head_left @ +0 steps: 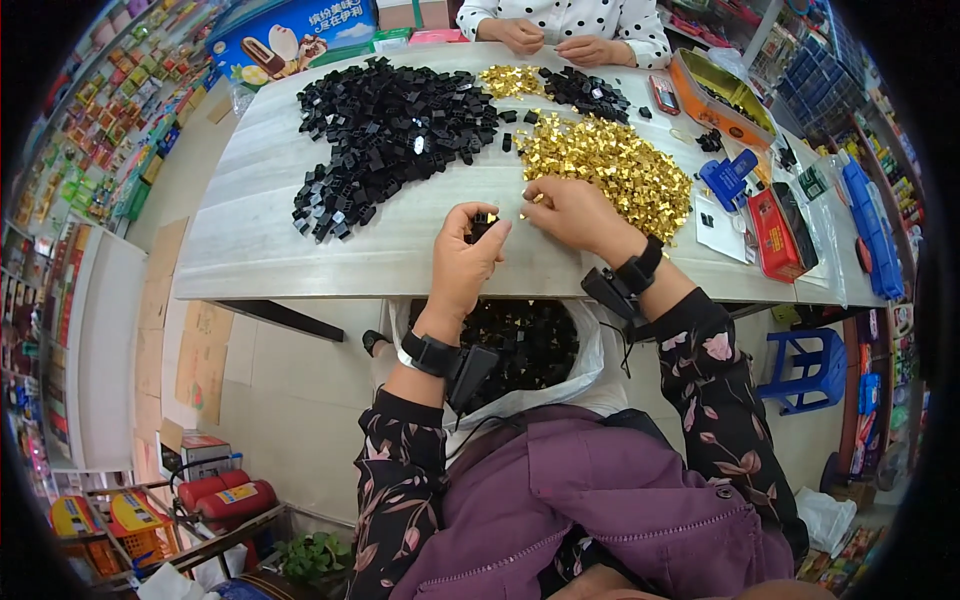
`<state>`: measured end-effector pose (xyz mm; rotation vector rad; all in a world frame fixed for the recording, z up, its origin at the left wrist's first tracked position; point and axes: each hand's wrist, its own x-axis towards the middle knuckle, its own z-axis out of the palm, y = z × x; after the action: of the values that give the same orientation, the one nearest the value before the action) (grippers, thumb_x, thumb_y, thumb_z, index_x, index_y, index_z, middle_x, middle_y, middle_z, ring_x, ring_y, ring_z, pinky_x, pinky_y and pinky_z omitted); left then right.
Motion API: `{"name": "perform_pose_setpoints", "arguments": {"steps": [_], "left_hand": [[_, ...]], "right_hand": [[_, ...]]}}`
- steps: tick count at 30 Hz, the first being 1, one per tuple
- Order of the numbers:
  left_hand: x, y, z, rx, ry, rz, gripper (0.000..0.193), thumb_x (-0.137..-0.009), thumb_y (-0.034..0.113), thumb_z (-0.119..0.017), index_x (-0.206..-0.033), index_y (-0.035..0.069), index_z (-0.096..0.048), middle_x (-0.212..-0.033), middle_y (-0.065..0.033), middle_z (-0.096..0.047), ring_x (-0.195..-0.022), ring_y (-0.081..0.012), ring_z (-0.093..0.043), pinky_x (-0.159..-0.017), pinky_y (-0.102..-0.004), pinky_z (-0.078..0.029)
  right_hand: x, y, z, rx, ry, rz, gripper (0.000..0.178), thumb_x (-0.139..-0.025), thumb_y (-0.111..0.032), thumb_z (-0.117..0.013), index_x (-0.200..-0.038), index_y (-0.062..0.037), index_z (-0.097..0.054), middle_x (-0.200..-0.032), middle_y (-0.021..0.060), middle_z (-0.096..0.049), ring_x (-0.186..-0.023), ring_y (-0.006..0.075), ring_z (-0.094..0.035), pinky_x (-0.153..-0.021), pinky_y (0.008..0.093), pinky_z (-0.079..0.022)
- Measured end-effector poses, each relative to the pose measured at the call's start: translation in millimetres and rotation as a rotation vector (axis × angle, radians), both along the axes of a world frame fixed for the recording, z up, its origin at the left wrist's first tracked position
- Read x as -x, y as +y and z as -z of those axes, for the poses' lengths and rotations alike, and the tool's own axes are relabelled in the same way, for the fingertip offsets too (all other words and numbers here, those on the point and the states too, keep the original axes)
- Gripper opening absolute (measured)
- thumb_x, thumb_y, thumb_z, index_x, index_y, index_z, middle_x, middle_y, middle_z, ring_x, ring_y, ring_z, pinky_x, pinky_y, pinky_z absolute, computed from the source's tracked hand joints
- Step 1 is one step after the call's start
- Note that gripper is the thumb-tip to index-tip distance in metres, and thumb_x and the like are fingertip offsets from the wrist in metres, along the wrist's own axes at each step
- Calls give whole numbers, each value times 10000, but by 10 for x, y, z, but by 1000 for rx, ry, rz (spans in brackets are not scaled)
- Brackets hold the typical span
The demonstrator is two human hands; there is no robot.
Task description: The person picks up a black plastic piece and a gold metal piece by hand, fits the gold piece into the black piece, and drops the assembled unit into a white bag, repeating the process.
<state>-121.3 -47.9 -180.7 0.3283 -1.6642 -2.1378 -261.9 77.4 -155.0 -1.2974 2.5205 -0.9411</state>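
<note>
My left hand is closed around a small black plastic piece above the table's near edge; a speck of gold shows at its top. My right hand is just to the right, its thumb and fingertips pinched together by the near side of a heap of small gold metal pieces. What the pinch holds, if anything, is too small to make out. A large heap of small black plastic pieces spreads over the far left of the table.
An open sack of black and gold pieces sits below the table edge, against my lap. Across the table, another person's hands work by smaller heaps. Tins, a blue tool and a phone lie at the right.
</note>
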Motion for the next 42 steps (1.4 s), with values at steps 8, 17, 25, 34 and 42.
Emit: {"name": "perform_pose_setpoints", "arguments": {"steps": [8,17,25,34,42], "left_hand": [[14,92,4,130,56,-47,277,-842,115,-648,-1087,27,-551,-768,6,-560,-579,-35,-467,-492,-194,-401],[9,131,45,247,70,-11,225,-848,98,-625,-1060,25,-602,-828,-7,-599,-619,-49,-513,-522,-201,-433],[-6,135,93,444,62,-16,246,-852,61,-578,-1095,28,-604,-795,-31,-635,-578,-57,-524,-532,-212,-450],[-16,178,14,386,10,69,232,-869,43,-554,-1095,22,-598,-828,-30,-645,-618,-55,-545,-550,-203,-455],[-7,148,106,648,59,42,234,-828,27,-560,-1058,20,-603,-856,-150,-628,-718,-228,-626,-649,-286,-484]], "right_hand": [[2,57,-37,15,-118,15,212,-852,-220,-621,-894,-13,-615,-695,24,-615,-663,79,-591,-594,233,-474],[-275,195,-97,436,-576,-220,145,-877,-138,-595,-954,-16,-592,-853,2,-608,-746,67,-573,-666,204,-469],[-257,277,-114,393,-844,-210,162,-858,-103,-618,-991,-18,-581,-855,3,-596,-751,54,-554,-670,197,-461],[-229,333,-21,310,-814,-94,141,-861,-154,-628,-934,-39,-590,-801,-16,-588,-674,45,-542,-604,185,-448],[-194,342,18,229,-958,-62,206,-849,-261,-665,-859,-63,-606,-733,-27,-596,-634,30,-537,-546,170,-432]]}}
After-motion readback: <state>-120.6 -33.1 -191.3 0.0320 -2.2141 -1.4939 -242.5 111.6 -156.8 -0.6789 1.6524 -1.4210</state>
